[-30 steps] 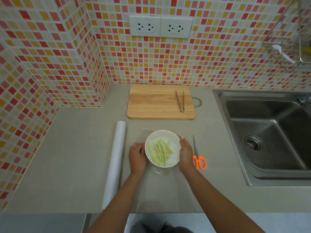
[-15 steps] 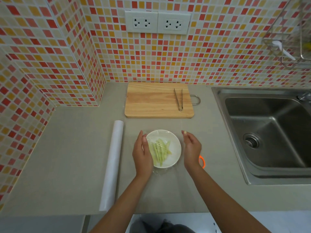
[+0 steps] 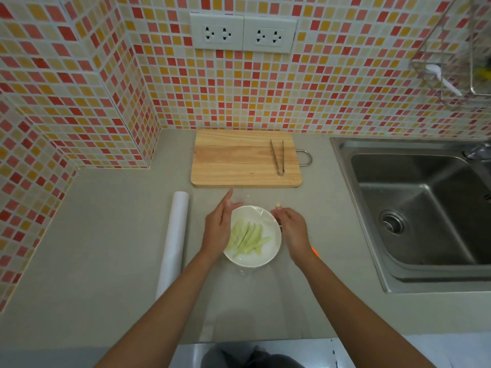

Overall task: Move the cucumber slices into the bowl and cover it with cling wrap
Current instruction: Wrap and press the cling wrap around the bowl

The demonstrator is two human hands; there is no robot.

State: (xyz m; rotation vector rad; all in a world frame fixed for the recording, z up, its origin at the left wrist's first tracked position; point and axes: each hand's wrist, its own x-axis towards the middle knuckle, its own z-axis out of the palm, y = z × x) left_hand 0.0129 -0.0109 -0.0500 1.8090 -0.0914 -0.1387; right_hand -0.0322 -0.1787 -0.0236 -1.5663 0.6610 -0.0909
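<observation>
Resting on the grey desk [image 3: 93, 248], a white bowl [image 3: 261, 254] holds pale green cucumber slices [image 3: 247, 237], cut lengthwise and lying fanned side by side. A thin film of cling wrap [image 3: 261, 212] shows over the far part of the bowl as a faint sheen; how far it reaches cannot be made out. The left hand [image 3: 218, 229] lies flat against the bowl's left rim, fingers extended, gripping nothing. The right hand [image 3: 291, 228] sits at the right rim with fingers curled; whether they pinch the film cannot be told. A white cling wrap roll [image 3: 174, 240] lies to the left of the bowl. Beyond the bowl, metal tongs [image 3: 277, 158] rest on a wooden cutting board [image 3: 239, 160]. A steel sink [image 3: 414, 213] stands to the right, cut off by the frame edge. An orange object [image 3: 314, 251] shows behind the right wrist, mostly hidden.
</observation>
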